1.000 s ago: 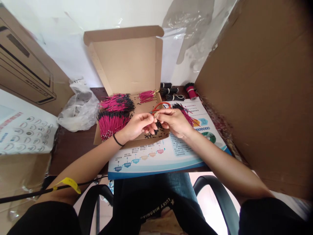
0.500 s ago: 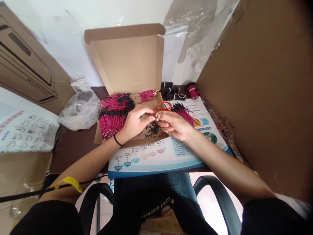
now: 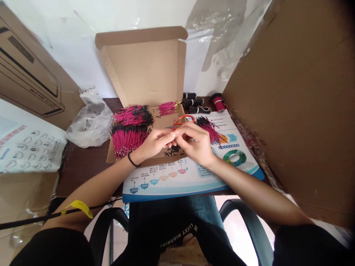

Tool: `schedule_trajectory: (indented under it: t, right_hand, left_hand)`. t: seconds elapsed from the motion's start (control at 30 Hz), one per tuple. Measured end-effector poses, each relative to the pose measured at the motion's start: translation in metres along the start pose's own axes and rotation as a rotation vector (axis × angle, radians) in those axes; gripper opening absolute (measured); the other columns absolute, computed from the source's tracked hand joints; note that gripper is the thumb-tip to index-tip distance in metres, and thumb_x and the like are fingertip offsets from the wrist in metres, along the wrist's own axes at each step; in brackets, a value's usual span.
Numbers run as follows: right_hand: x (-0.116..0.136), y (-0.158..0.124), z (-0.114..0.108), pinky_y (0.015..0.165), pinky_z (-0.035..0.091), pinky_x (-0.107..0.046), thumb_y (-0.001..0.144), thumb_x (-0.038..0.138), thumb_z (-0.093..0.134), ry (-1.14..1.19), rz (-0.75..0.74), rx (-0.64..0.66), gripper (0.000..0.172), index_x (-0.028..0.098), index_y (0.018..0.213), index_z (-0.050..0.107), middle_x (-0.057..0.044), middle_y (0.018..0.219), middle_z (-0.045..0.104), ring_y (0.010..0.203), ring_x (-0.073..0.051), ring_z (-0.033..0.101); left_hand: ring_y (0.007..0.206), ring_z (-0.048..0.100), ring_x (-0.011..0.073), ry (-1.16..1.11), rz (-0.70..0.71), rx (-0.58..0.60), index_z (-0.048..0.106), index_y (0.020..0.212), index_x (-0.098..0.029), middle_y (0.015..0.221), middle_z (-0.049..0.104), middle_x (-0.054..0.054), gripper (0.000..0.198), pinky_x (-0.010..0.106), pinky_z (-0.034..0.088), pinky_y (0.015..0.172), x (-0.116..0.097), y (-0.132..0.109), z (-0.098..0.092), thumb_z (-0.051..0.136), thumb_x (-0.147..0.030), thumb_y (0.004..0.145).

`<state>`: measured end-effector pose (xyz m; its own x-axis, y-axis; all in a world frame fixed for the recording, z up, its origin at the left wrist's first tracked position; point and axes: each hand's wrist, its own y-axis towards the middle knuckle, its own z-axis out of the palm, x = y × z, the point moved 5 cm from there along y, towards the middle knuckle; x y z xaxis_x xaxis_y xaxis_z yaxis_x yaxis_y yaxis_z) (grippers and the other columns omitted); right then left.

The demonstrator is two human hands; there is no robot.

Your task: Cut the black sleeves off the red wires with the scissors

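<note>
Fingers (image 3: 169,137) of both hands, head view: left hand (image 3: 152,146) and right hand (image 3: 197,145) pinched closed, tips meeting, where the ends of an orange-red wire loop (image 3: 183,118) vanish between them, apparently for close work. Below, an open cardboard box (image 3: 144,70) holds magenta wires (image 3: 129,140) in parallel bundles, seemingly kept aligned for sorting; loose black pieces (image 3: 173,150) lie under the hands.

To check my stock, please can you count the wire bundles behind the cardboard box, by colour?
Black wire bundles: 3
Magenta wire bundle: 1
Total: 4
</note>
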<state>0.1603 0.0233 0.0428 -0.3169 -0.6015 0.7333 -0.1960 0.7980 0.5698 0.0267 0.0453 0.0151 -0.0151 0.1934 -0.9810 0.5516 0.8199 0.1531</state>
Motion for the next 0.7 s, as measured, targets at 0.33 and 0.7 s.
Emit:
schedule_trajectory:
  t: [0.33, 0.7]
  right_hand:
    - [-0.021, 0.007, 0.003, 0.054, 0.042, -0.026, 0.076, 0.024, 0.061, 0.120, 0.229, -0.073, 0.009, 0.019, 0.070, 0.065, 0.001, 0.069, 0.062, 0.058, -0.009, 0.051]
    - [-0.047, 0.020, -0.038, 0.061, 0.044, -0.028, 0.077, 0.021, 0.049, -0.047, 0.285, -0.279, 0.006, 0.021, 0.074, 0.054, 0.000, 0.072, 0.059, 0.064, -0.012, 0.054]
  left_hand:
    - [0.051, 0.049, 0.0064, 0.042, -0.191, 0.183, 0.063, 0.066, -0.014, 0.057, 0.055, 0.001, 0.029, 0.018, 0.037, 0.045, 0.000, 0.001, 0.001, 0.055, -0.033, 0.087]
    - [0.050, 0.049, 0.0089, -0.175, -0.021, 0.279, 0.053, 0.045, -0.016, 0.050, 0.052, 0.001, 0.034, 0.025, 0.040, 0.053, -0.013, -0.004, 0.012, 0.055, -0.019, 0.078]
